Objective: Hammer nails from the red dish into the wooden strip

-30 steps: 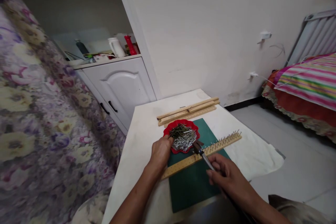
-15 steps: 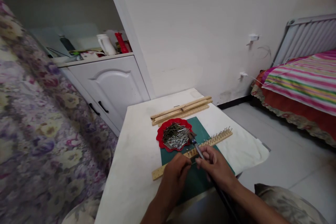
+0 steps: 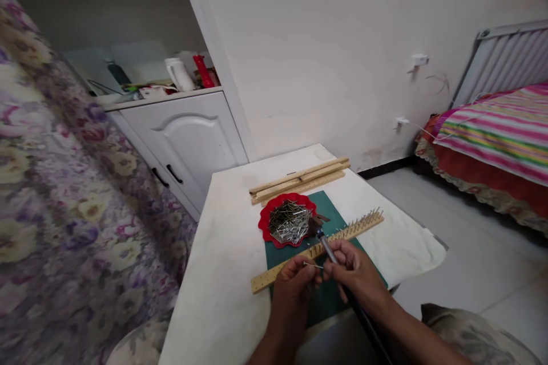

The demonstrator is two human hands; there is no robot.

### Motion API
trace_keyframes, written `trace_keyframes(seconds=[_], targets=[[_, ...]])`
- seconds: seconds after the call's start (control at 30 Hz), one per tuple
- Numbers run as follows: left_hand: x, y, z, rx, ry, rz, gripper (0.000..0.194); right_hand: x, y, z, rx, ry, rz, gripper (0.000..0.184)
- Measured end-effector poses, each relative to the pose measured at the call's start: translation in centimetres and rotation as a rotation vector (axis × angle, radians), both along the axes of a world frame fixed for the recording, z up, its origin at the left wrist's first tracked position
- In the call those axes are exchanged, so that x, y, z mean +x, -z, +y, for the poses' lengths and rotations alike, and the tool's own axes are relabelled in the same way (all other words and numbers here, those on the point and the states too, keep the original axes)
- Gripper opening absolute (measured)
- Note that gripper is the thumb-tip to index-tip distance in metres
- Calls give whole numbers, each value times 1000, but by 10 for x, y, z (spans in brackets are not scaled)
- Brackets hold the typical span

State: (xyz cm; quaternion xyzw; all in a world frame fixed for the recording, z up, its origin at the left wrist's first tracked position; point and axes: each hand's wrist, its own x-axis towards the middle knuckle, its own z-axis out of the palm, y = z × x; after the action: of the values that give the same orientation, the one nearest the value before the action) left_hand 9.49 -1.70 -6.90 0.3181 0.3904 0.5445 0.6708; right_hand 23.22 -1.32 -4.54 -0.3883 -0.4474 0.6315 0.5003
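Observation:
My left hand pinches a thin nail between thumb and fingers. Close beside it, my right hand is closed round the shaft of a hammer, its dark head with a claw pointing away from me, near the bowl. Beyond both hands a wooden strip lies slantwise across a green mat. Many nails stand upright along the strip's right part, while its left end shows bare holes. Just past the strip a red scalloped bowl holds a heap of loose nails.
Several more wooden strips lie at the back of the white-covered table. A white cabinet and a floral curtain are on the left. A bed stands at the right.
My left hand has turned and its fingers have risen slightly, so the nail shows more clearly. The hammer head has tilted, bringing its claw into view. The whole view has shifted slightly.

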Motion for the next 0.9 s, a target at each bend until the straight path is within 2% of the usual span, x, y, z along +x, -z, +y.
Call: trace_keyframes(seconds=[0.07, 0.17, 0.37, 0.5, 0.63, 0.9], targets=[[2, 1, -2, 6, -11, -49, 16, 0, 1, 0, 9, -3, -10, 23], [-5, 0, 2, 94, -56, 63, 14, 0, 4, 0, 25, -13, -45, 21], [-30, 5, 27, 313, -198, 726, 12, 6, 6, 0, 67, 24, -109, 16], [-31, 17, 38, 463, -201, 993, 14, 8, 6, 0, 77, 22, -120, 14], [-28, 24, 41, 506, -195, 1110, 13, 9, 4, 0, 63, 24, -124, 15], [-28, 23, 42, 543, -185, 1163, 12, 11, 5, -1, 59, 18, -149, 12]])
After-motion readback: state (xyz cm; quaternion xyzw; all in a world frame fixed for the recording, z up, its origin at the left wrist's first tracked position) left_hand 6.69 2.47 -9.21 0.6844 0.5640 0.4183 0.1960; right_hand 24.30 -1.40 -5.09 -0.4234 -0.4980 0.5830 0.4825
